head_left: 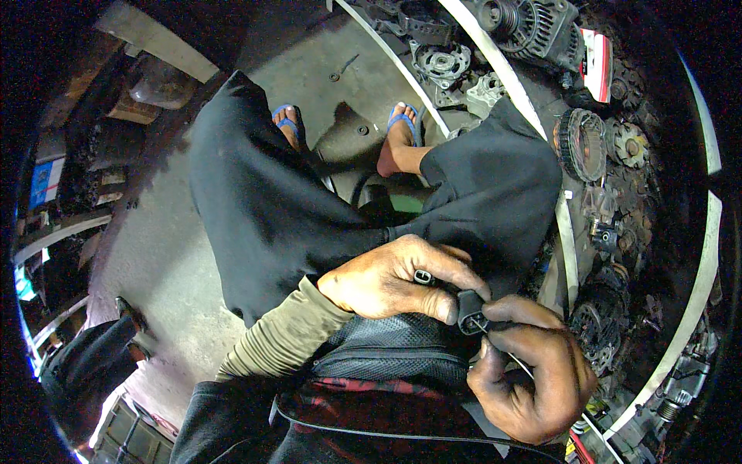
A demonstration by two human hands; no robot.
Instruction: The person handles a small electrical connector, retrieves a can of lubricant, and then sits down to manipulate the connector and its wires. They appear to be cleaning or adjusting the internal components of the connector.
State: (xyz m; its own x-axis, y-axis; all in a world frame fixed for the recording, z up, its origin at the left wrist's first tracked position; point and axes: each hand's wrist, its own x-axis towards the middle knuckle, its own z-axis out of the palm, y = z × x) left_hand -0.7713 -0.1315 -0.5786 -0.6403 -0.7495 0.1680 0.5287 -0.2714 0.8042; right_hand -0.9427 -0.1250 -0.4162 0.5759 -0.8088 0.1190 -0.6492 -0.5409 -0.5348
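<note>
My left hand [379,282] pinches a black plastic electrical connector [469,312] between thumb and forefinger, above my lap. A smaller black connector [423,277] with openings in its end pokes out between the thumb and forefinger of that hand. My right hand [537,371] is closed, thumb and forefinger pinching a thin pale wire or rod [522,363]. Its tip meets the open face of the connector; how deep it goes cannot be seen. The wire's other end runs down past the right palm.
Shelves on the right hold greasy alternators [533,27], a copper-wound stator [583,145] and other metal parts. Pale shelf edges [495,54] curve close by my right side. Small rings [363,130] lie on the concrete floor by my feet. Another person's dark-clothed leg [89,367] is at lower left.
</note>
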